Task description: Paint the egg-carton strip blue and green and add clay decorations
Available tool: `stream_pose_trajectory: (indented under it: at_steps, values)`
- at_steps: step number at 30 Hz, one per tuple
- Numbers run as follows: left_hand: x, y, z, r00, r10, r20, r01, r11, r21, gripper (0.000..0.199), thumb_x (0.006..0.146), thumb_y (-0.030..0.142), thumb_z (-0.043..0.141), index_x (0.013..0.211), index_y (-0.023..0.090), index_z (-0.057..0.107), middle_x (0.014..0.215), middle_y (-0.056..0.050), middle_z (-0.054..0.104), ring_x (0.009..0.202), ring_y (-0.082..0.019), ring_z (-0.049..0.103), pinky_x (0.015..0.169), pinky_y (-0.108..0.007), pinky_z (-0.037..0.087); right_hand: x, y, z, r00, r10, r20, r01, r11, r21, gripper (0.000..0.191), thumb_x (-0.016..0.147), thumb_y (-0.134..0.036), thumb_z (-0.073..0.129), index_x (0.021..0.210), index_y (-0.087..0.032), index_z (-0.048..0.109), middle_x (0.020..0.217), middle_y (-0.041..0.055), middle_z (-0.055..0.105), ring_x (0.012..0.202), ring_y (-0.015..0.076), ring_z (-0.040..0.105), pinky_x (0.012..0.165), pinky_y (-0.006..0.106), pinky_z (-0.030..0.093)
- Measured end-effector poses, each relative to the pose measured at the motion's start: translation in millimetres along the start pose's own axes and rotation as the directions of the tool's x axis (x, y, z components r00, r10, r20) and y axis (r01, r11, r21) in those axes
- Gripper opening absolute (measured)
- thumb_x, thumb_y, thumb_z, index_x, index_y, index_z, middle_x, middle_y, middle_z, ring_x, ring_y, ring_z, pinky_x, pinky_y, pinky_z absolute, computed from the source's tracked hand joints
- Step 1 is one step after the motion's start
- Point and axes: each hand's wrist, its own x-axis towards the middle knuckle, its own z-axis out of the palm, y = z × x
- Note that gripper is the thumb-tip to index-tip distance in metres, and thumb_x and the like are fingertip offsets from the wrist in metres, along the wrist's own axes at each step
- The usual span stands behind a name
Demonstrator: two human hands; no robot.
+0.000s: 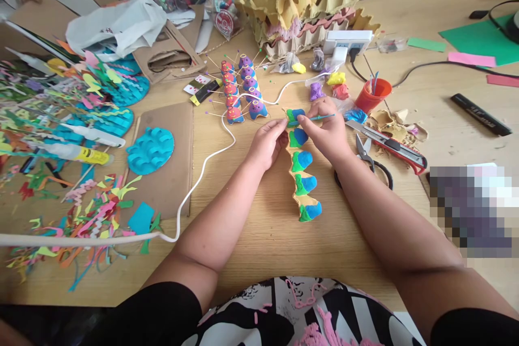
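Left arm (219, 213) and right arm (383, 211) both reach forward, angling in. Left hand (265, 144)'s kinda curled, right hand (327, 132)'s pinching, pretty near each other.

Short black sleeves (162, 311), black-and-white patterned front (284, 308) with pink touches (310, 334)

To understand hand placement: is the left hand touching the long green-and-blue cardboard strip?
Touching: the head view shows the left hand meeting the cardboard strip at its far end, with no gap.

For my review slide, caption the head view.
Left hand grips a green-and-blue egg-carton strip; right hand holds a thin blue stick.
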Motion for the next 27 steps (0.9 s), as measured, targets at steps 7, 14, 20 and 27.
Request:
stream_pose_trajectory:
  at_steps: [7,14,20,27]
  values:
    - [0.0,-3.3,-0.7,0.996,0.06,0.068,-0.062,0.998,0.022,0.025,0.09,0.037,0.091,0.085,0.018,0.076,0.085,-0.002,0.082,0.098,-0.023,0.084,0.094,-0.033,0.066,1.0,-1.9,0.8,0.999,-0.026,-0.02,0.026,0.999,0.02,0.042,0.094,-0.06,0.079,0.079,-0.027,0.058,0.091,0.0033,0.063,0.095,0.0244,0.064,0.101,0.052,0.058]
    - [-0.7,-2.8,1.9,0.998,0.056,0.036,-0.058,0.997,0.05,0.021,0.093,0.033,0.088,0.087,0.018,0.075,0.09,-0.003,0.085,0.111,-0.025,0.083,0.102,-0.034,0.064,1.6,-4.6,-0.2,1.0,-0.01,-0.015,0.01,1.0,-0.005,0.043,0.093,-0.06,0.082,0.079,-0.026,0.058,0.091,0.0034,0.062,0.095,0.0242,0.064,0.098,0.049,0.057]
    - [-0.5,-3.3,1.2,0.997,0.075,0.029,-0.076,0.997,0.026,0.02,0.091,0.033,0.09,0.088,0.018,0.077,0.08,-0.001,0.082,0.103,-0.024,0.085,0.097,-0.034,0.065,1.6,-5.4,-0.4,1.0,0.006,-0.011,-0.006,1.0,-0.008,0.046,0.093,-0.064,0.08,0.079,-0.026,0.057,0.092,0.0033,0.062,0.095,0.024,0.063,0.099,0.048,0.056]
    - [-1.8,1.6,1.2,0.999,0.036,0.04,-0.038,0.998,0.047,0.02,0.095,0.034,0.086,0.086,0.019,0.077,0.073,-0.001,0.077,0.081,-0.019,0.081,0.085,-0.031,0.064,1.5,-5.2,-1.2,0.999,0.032,-0.014,-0.032,0.999,-0.004,0.045,0.093,-0.06,0.082,0.077,-0.026,0.057,0.092,0.0037,0.061,0.096,0.0244,0.062,0.103,0.051,0.056]
